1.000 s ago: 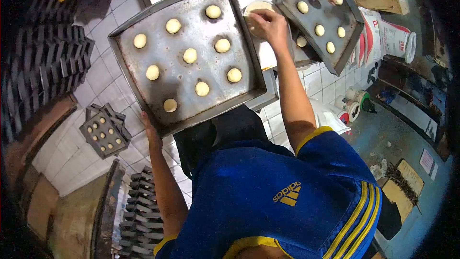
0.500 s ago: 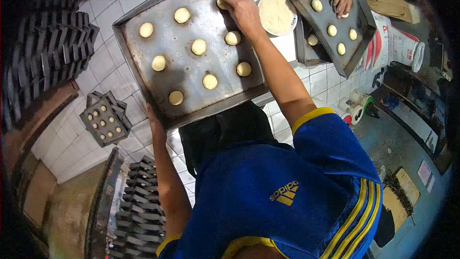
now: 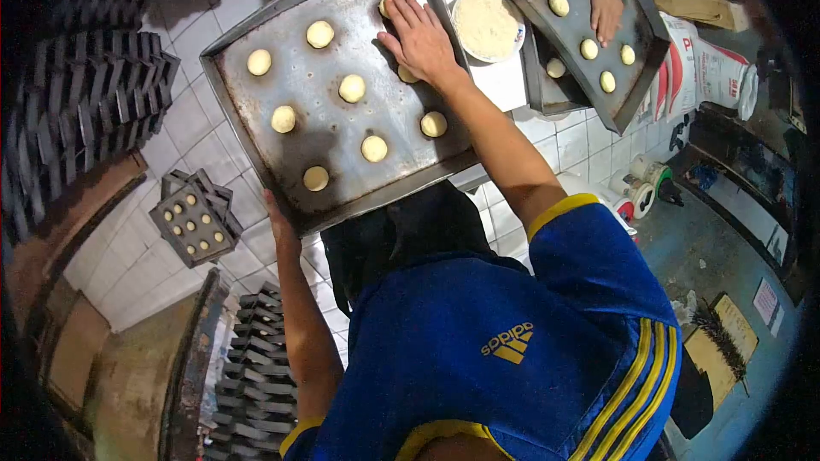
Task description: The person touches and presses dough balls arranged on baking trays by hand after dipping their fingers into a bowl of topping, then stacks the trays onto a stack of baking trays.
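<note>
A large metal tray (image 3: 256, 132) with several pale round dough balls, one of them a dough ball (image 3: 352, 88) near its middle, lies in front of me. My left hand (image 3: 282, 220) grips the tray's lower left edge, fingers partly hidden by the rim. My right hand (image 3: 420, 41) lies flat with fingers spread over the tray's upper right; it partly covers two dough balls, and nothing shows in its grasp. Right of this hand stands a round bowl (image 3: 487, 26) of pale crumbly powder.
At the upper right, a co-worker's hand (image 3: 606, 10) is over another tray (image 3: 547, 13) of dough balls. White and red sacks (image 3: 717, 77) lie beyond. A small stack of trays (image 3: 195, 222) is at the left, below dark stacked trays (image 3: 94, 119).
My right hand went from the bowl to the tray's upper right dough ball, then its fingers spread out flat there. My left hand stays on the tray edge.
</note>
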Demonstrator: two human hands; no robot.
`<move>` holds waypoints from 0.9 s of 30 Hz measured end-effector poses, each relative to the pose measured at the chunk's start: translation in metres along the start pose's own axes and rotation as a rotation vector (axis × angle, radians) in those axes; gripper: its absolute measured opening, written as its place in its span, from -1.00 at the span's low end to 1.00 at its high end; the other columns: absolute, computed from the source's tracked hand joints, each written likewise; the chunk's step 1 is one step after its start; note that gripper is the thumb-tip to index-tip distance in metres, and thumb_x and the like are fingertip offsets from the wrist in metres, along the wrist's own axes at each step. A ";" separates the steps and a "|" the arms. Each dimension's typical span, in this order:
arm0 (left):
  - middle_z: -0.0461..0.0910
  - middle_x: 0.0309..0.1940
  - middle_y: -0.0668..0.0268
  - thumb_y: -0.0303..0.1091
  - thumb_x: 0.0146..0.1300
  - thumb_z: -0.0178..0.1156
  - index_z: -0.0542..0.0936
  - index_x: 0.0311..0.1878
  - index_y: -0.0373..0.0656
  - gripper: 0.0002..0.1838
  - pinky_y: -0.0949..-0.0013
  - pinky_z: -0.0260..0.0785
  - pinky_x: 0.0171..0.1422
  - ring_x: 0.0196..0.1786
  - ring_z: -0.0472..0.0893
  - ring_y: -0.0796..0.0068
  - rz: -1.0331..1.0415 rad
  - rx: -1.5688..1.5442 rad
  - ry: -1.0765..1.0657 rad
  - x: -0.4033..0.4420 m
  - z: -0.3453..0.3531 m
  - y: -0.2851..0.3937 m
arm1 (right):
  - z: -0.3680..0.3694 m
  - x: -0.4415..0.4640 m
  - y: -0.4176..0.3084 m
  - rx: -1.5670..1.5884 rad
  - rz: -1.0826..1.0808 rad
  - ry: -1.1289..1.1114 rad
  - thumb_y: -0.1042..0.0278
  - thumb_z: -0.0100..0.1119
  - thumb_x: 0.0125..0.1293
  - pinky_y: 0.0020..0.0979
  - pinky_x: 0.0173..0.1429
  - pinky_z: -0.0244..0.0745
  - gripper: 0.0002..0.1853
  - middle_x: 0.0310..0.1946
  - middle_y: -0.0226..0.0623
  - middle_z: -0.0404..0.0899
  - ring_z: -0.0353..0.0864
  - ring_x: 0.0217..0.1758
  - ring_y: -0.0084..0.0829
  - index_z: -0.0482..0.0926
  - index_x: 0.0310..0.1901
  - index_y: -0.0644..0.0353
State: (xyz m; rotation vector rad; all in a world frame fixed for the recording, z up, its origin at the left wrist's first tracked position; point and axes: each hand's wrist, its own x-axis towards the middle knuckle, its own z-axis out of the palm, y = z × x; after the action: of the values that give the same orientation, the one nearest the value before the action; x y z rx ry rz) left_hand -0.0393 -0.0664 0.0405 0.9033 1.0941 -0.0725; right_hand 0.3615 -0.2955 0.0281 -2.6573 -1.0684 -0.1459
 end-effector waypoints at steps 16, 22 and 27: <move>0.25 0.69 0.17 0.46 0.60 -0.12 0.16 0.75 -0.11 -0.04 0.02 0.10 0.75 0.66 0.30 0.06 -0.014 -0.053 -0.047 0.004 -0.003 0.003 | -0.096 -0.030 0.106 -0.049 0.362 0.053 0.14 0.41 0.40 -0.03 0.10 0.63 -0.79 -0.14 -0.14 0.77 0.71 -0.03 0.00 0.85 -0.06 0.01; 0.30 0.66 0.19 0.48 0.59 -0.12 0.18 0.74 -0.13 -0.03 0.05 0.11 0.74 0.64 0.32 0.09 -0.030 -0.045 0.008 0.014 -0.007 -0.005 | -0.108 -0.019 0.106 0.037 0.501 -0.021 0.07 0.43 0.37 -0.08 0.08 0.67 -0.76 -0.17 -0.12 0.83 0.79 -0.06 -0.03 0.88 -0.07 -0.05; 0.30 0.65 0.19 0.46 0.61 -0.14 0.17 0.74 -0.16 -0.03 0.09 0.12 0.73 0.64 0.32 0.13 -0.034 -0.075 -0.060 0.013 -0.028 -0.019 | -0.097 -0.009 0.117 0.677 0.707 -0.020 0.08 0.50 0.37 -0.34 0.09 0.66 -0.65 -0.21 -0.21 0.88 0.81 -0.10 -0.43 0.88 -0.01 0.18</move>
State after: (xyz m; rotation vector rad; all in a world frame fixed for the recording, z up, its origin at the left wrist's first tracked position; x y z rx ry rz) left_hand -0.0629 -0.0555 0.0145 0.8111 1.0495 -0.0856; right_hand 0.4366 -0.4097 0.0940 -2.2217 -0.0786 0.3261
